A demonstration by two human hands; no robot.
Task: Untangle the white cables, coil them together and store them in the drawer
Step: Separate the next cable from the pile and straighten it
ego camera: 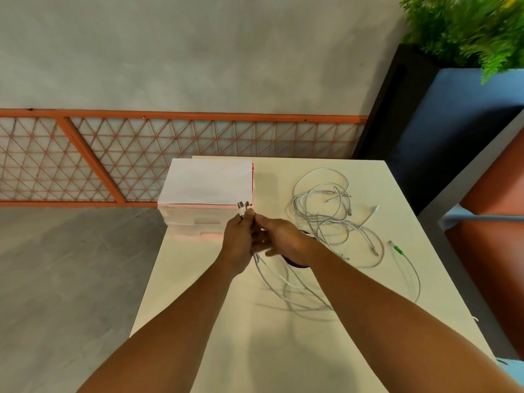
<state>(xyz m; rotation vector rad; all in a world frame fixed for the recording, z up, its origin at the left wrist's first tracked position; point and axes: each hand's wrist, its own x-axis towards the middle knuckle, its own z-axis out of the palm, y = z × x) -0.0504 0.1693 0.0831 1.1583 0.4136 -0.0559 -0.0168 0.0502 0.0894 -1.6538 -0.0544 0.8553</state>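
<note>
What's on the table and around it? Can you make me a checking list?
Surface: pale table.
Job's things: drawer box at far left corner, looks shut; tangled white cables to its right.
Clutter: purple thing, mostly hidden; green-tipped cable.
Hands: left hand pinches held cables, plugs up; right hand meets it, grip unclear.
Cables: held cables trail onto table.
Surroundings: orange lattice rail, potted plant.

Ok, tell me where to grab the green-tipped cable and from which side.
Probably pinch it just behind the green plug, coming from above: that end lies flat on the table, clear of the white tangle, while its cord trails toward the near right edge.
</note>
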